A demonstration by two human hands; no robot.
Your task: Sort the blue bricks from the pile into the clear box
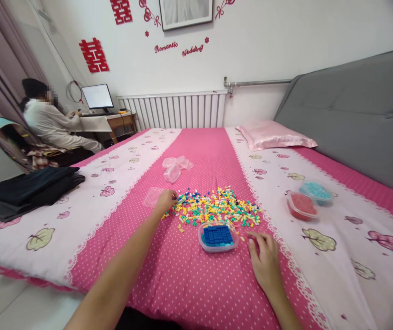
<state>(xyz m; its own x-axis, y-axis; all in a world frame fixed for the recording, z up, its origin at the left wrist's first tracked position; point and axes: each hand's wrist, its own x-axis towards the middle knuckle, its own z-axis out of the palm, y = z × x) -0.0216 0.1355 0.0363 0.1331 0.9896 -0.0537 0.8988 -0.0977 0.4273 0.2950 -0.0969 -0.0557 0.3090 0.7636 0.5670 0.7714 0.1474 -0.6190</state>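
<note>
A loose spread of small coloured blocks lies on the pink dotted bedspread. My left hand is at the left edge of the spread, fingers bent together; whatever they grip is too small to tell. Just in front of the blocks sits a clear tub with dark blue blocks packed in rows and lighter blue ones around them. To the right of this tub rests my right hand, its fingers apart and holding nothing.
Clear lids lie beside and beyond my left hand. On the right are a tub of red pieces and one of light blue pieces. Dark clothes lie at left; a person sits at a desk behind.
</note>
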